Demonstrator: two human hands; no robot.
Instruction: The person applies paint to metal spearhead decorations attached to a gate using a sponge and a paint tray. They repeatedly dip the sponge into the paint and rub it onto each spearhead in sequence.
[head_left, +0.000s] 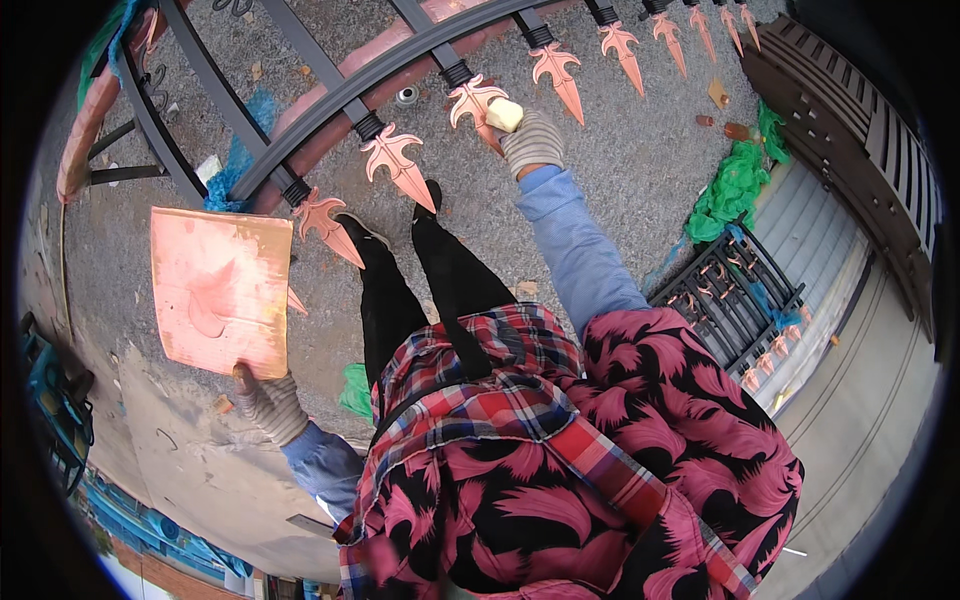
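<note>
My gloved left hand (pixel 270 403) grips the lower edge of a flat, squarish board (pixel 222 290) coated in copper-coloured paint, with a darker smeared patch in its middle. My gloved right hand (pixel 533 143) is closed on a pale yellow sponge (pixel 504 115). The sponge is against a copper-coloured spearhead finial (pixel 474 103), one of several along the black metal fence panel (pixel 400 62). Nearer on the left, another spearhead finial (pixel 395 155) and a further finial (pixel 328 222) point toward me. The board partly covers one more finial tip.
A pinkish padded bar (pixel 375 68) runs beneath the panel. Green netting (pixel 735 190) lies on the right, near a smaller black railing (pixel 728 300) with copper tips. Dark slatted panels (pixel 850 110) stand at the far right. A small round metal piece (pixel 406 96) sits on the rough ground.
</note>
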